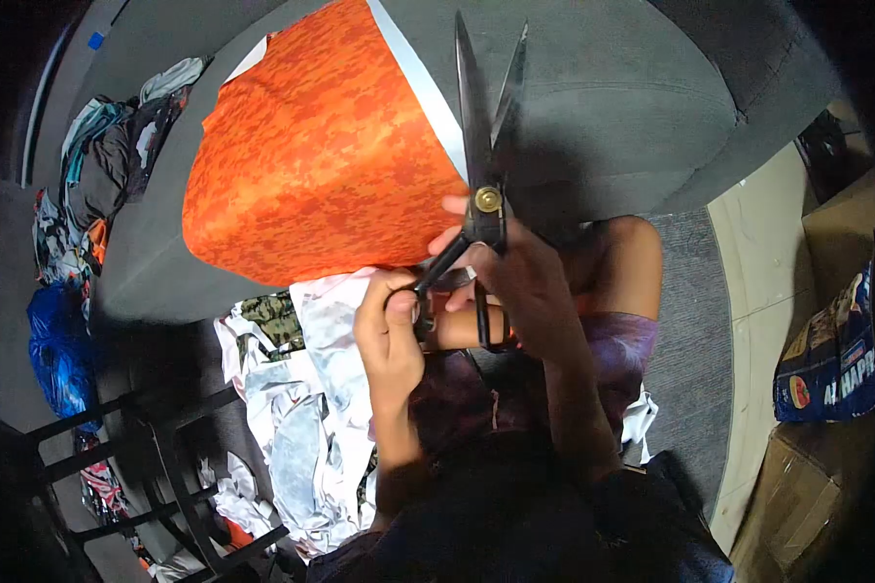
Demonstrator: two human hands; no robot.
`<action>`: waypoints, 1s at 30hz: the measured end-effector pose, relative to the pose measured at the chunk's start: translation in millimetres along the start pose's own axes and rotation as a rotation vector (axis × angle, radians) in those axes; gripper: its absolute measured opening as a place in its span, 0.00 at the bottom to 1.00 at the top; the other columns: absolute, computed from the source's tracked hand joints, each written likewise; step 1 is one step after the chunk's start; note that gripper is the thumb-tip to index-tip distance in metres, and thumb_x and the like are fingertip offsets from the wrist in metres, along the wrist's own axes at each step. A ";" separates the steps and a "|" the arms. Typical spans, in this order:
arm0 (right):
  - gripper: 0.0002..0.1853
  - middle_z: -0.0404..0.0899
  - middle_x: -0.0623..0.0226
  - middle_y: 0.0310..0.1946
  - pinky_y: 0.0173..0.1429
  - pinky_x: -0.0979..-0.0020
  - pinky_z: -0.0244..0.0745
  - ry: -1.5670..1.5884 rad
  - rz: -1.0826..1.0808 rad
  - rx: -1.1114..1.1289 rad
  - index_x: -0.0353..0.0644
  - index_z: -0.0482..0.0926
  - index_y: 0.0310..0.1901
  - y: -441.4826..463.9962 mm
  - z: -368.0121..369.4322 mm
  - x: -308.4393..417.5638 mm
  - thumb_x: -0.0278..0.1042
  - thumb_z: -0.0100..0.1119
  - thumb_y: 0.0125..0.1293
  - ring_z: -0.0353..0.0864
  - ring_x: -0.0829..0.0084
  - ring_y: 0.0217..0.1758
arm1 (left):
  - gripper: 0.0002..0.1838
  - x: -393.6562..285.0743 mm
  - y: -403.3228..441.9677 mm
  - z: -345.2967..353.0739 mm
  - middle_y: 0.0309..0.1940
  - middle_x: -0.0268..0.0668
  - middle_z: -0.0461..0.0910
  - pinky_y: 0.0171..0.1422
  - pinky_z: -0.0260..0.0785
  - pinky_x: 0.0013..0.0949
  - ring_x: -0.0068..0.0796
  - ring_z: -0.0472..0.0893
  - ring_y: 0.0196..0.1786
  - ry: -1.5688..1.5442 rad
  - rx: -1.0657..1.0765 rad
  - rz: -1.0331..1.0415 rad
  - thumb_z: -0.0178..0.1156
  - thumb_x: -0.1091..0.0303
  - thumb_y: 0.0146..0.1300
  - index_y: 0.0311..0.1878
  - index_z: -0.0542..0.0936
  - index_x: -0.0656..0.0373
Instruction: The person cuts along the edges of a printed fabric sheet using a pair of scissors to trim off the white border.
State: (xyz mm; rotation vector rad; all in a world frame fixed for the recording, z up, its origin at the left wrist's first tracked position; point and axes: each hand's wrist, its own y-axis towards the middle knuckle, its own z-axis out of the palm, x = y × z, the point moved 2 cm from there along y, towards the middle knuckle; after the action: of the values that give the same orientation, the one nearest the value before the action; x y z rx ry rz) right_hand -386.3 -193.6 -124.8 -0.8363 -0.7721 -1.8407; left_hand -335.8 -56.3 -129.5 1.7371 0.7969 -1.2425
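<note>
Large black-handled scissors (474, 126) point away from me with their two blades spread apart and a brass pivot screw showing. My left hand (389, 335) is closed on the left handle loop. Around the handles just below the pivot, my right hand (523, 277) is closed, some of its fingers showing behind the metal. Orange camouflage-patterned fabric (311, 146) with a white edge drapes over a grey padded seat (612, 126), left of the blades. The blades lie beside its white edge; whether they touch it, I cannot tell.
White and camouflage fabric scraps (306, 457) are heaped at lower left, near a black metal frame (160, 466). More cloth (107, 155) and a blue plastic bag (58, 345) lie far left. Cardboard boxes (797, 496) and a printed navy bag (826, 355) stand at right.
</note>
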 end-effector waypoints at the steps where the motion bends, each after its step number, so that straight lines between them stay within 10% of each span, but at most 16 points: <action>1: 0.18 0.78 0.63 0.32 0.29 0.80 0.65 -0.104 0.028 0.038 0.32 0.73 0.58 -1.1 -0.8 0.6 0.30 0.52 0.70 0.71 0.78 0.26 | 0.16 3.2 -0.1 -2.9 0.27 0.33 0.72 0.34 0.63 0.24 0.22 0.69 0.26 0.016 -0.044 0.017 0.47 0.59 0.74 0.40 0.74 0.63; 9: 0.12 0.72 0.76 0.18 0.23 0.79 0.55 -0.344 0.168 0.090 0.36 0.78 0.52 -11.0 -3.5 19.8 0.28 0.52 0.70 0.63 0.84 0.20 | 0.10 -8.0 14.7 -46.6 0.29 0.33 0.73 0.41 0.62 0.26 0.25 0.70 0.33 -0.013 0.015 -0.130 0.50 0.67 0.71 0.40 0.76 0.65; 14: 0.08 0.70 0.74 0.15 0.20 0.81 0.54 -0.169 0.093 0.036 0.36 0.78 0.46 -8.3 -3.1 11.3 0.27 0.52 0.70 0.60 0.84 0.15 | 0.06 -42.0 44.8 -36.0 0.30 0.34 0.75 0.41 0.65 0.27 0.26 0.72 0.34 0.175 -0.017 0.107 0.58 0.71 0.64 0.38 0.78 0.64; 18: 0.05 0.71 0.71 0.14 0.18 0.82 0.56 -0.195 0.084 -0.002 0.37 0.74 0.35 -9.1 -9.9 19.6 0.27 0.52 0.70 0.62 0.82 0.12 | 0.05 -85.9 66.9 -30.6 0.32 0.35 0.76 0.43 0.67 0.29 0.28 0.73 0.36 0.443 0.052 0.712 0.63 0.74 0.56 0.35 0.79 0.62; 30: 0.07 0.71 0.71 0.14 0.17 0.82 0.56 -0.323 0.139 -0.027 0.37 0.75 0.36 -21.4 -12.8 35.0 0.29 0.52 0.71 0.62 0.83 0.12 | 0.07 -100.0 112.8 4.4 0.34 0.30 0.75 0.50 0.62 0.33 0.29 0.71 0.37 0.928 0.486 0.977 0.65 0.70 0.53 0.36 0.80 0.55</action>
State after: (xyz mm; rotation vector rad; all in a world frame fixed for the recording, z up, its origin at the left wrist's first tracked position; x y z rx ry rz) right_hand -420.2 -213.2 -107.1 -1.1934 -0.8663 -1.6163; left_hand -272.1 -113.4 -5.3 2.6390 -0.0083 0.1011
